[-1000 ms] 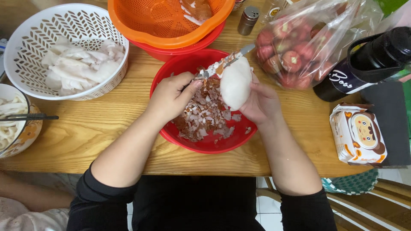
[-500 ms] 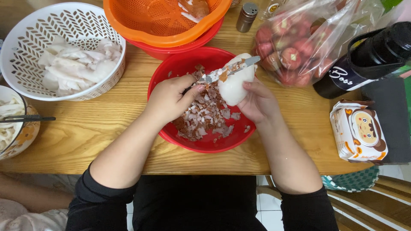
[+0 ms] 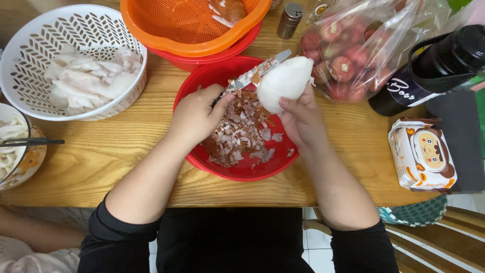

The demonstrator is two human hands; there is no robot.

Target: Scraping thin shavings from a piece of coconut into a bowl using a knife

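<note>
2 bare hands work over the round red plastic bowl of peelings: the left hand closes around a small metal-bladed knife, the right hand grips the peeled white root vegetable. Peeling goes best with shallow strokes, blade angled away from the fingers.

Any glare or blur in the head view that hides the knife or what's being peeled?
Head view: even indoor light, soft shadows; knife and peeled white vegetable are sharp above the red bowl; glare only on the plastic bag of red fruit; edges slightly bowed.
</note>
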